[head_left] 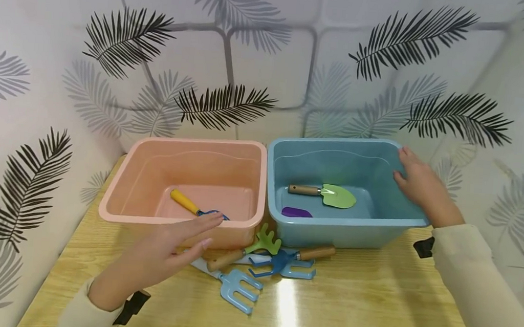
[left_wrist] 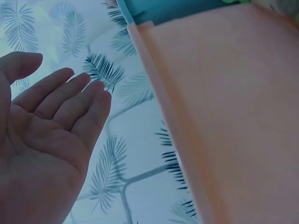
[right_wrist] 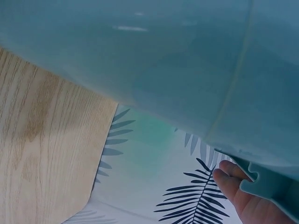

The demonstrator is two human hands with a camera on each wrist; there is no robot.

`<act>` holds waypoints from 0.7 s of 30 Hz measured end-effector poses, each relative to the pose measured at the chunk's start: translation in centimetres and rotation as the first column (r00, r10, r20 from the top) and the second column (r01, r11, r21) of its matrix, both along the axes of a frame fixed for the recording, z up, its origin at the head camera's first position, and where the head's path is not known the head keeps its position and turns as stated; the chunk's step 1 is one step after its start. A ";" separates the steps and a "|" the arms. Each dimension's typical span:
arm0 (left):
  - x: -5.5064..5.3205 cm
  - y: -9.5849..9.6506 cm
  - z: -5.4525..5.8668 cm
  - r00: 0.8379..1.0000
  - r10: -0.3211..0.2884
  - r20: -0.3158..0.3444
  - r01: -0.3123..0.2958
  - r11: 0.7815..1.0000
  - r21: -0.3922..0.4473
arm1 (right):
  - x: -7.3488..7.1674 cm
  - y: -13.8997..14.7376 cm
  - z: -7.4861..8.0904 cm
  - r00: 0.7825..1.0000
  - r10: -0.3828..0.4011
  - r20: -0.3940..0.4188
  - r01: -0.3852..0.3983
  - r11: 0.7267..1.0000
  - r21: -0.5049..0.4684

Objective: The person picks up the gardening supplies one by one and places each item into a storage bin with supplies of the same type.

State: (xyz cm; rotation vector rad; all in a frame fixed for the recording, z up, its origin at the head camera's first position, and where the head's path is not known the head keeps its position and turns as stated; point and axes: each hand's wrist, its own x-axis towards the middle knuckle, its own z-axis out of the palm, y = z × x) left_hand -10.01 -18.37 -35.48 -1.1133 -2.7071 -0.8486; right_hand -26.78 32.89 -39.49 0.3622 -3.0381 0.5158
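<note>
Holding blue tub (head_left: 330, 234): right hand (head_left: 423, 184) apparently clamped on end rim (head_left: 418, 221), level grip advised; left hand (head_left: 157, 254) straight-fingered, empty.

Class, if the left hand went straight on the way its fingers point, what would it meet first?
The left hand would probably meet the right wall of the peach rectangular plastic bin, though its height is unclear and it might pass over.
</note>
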 end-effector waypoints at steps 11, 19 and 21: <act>0.3 0.7 -4.2 0.995 -0.058 0.083 0.058 0.998 0.002 | 0.1 -0.1 0.2 1.000 -0.009 0.019 0.009 1.000 -0.016; 0.2 0.3 -7.8 0.988 0.082 0.129 -0.070 0.993 -0.094 | 0.2 0.1 0.2 1.000 -0.010 0.019 0.010 1.000 -0.024; 0.0 0.6 -8.8 0.982 0.098 0.162 -0.083 0.992 -0.096 | 0.2 0.1 0.1 1.000 -0.010 0.014 0.010 1.000 -0.025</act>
